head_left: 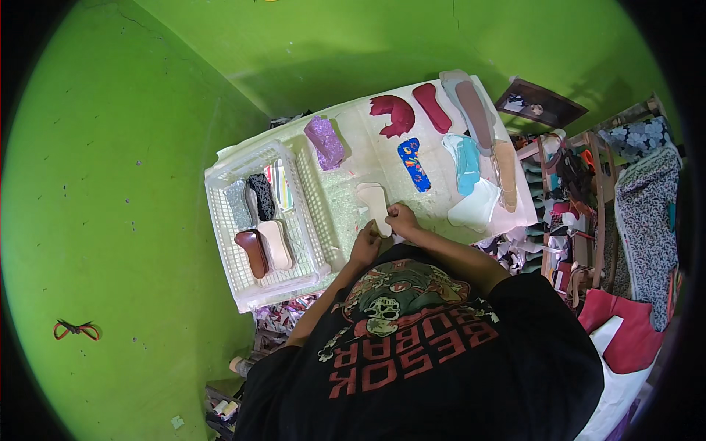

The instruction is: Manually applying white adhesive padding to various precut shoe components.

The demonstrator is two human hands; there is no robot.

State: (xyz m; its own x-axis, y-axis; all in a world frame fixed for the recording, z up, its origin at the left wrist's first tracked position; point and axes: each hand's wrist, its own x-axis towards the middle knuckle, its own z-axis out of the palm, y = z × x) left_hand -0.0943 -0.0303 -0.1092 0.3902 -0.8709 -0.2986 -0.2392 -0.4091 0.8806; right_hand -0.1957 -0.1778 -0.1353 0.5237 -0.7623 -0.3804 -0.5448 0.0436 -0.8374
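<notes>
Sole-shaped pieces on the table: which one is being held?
The cream piece, held at its near end by left hand and right hand; the glittery purple piece and blue patterned piece lie untouched.

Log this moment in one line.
left hand: on cream insole, near end | right hand: same insole, right edge | basket: left of hands

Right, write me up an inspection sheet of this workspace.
Surface: pale table carrying a white plastic basket on its left side.
Job's things: a cream insole; purple and blue patterned pieces lie beyond it.
Clutter: a ragged dark red scrap on the table; jumbled material below its near edge.
Hands: left hand and right hand both hold the insole's near end.
Cables: nothing seen.
Surroundings: green walls; a crowded rack at right.
</notes>
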